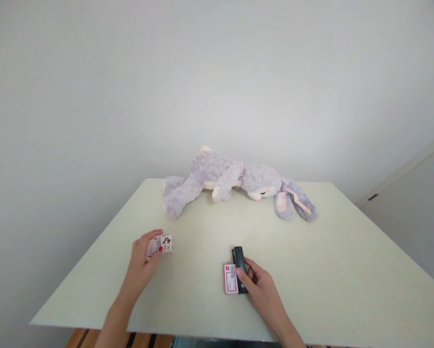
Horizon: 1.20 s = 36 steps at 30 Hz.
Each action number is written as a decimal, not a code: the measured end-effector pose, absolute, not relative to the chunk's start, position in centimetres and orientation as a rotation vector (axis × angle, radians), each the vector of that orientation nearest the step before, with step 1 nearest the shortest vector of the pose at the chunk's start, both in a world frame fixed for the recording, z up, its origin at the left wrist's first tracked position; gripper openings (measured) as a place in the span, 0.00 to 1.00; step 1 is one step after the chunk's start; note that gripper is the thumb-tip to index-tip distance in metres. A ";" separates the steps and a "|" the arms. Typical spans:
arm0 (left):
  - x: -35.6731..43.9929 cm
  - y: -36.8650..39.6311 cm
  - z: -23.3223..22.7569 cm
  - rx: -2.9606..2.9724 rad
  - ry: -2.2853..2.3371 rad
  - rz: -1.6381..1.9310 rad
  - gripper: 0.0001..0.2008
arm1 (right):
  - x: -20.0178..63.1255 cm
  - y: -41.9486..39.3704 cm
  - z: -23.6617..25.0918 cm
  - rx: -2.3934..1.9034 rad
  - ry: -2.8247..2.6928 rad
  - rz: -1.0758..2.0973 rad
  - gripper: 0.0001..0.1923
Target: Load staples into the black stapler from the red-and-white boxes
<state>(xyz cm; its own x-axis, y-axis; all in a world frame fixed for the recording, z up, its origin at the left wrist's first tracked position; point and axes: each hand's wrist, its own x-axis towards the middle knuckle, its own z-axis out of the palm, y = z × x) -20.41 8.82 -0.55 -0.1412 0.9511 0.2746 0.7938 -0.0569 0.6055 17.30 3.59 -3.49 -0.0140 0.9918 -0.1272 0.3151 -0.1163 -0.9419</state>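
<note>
My left hand (pixel 141 263) is closed around small white-and-red staple boxes (pixel 166 244) at the left of the table; one face shows a dark printed picture. Whether these are two boxes or two sides of one I cannot tell. Near the table's front middle, my right hand (pixel 261 286) grips a black stapler (pixel 239 258), thumb on top and fingers along its right side. Against the stapler's left side lies another white box with a red border (pixel 230 281), label up. The thumb tip reaches close to this box's edge.
A lilac plush rabbit (pixel 217 169) lies on its side along the back of the pale table (pixel 329 261), ears to the right. Behind it rises a plain wall (pixel 217 72). Wooden slats (pixel 140 340) show below the table's front edge.
</note>
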 end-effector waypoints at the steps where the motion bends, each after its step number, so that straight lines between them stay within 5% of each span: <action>1: -22.3 9.2 -0.9 1.932 1.992 0.854 0.27 | 17.3 3.6 -3.5 -1.521 -1.407 1.163 0.33; 10: -24.9 2.6 -4.1 1.970 2.103 0.361 0.33 | 17.1 3.5 -3.2 -1.536 -1.394 1.157 0.33; 12: -22.5 1.2 -4.4 1.953 2.174 0.375 0.37 | 17.1 3.4 -3.2 -1.534 -1.398 1.146 0.33; 15: -18.4 0.6 -4.1 1.895 2.193 0.477 0.31 | 17.2 3.5 -3.2 -1.535 -1.407 1.142 0.33; 22: -8.3 2.5 0.0 1.980 1.579 0.751 0.31 | 17.1 3.5 -2.9 -1.525 -1.434 1.144 0.32; 27: -2.9 4.1 2.3 2.074 1.264 0.621 0.32 | 17.1 3.4 -2.5 -1.458 -1.439 1.177 0.30; 30: -1.6 4.3 2.1 2.081 1.229 0.577 0.32 | 17.2 3.2 -2.7 -1.427 -1.428 1.205 0.30; 34: -2.8 4.1 1.1 2.079 1.282 0.665 0.46 | 17.7 2.3 -3.1 -1.409 -1.297 1.226 0.31; 36: -5.6 4.6 0.8 2.041 1.457 0.801 0.37 | 18.2 1.3 -3.2 -1.386 -1.245 1.219 0.31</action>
<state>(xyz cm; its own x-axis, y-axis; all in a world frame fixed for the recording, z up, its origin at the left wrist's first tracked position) -5.61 4.56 0.82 0.2526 0.9522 0.1717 0.6555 -0.2989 0.6935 18.21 1.34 -3.21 0.0144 0.9943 -0.1052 0.1261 -0.1062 -0.9863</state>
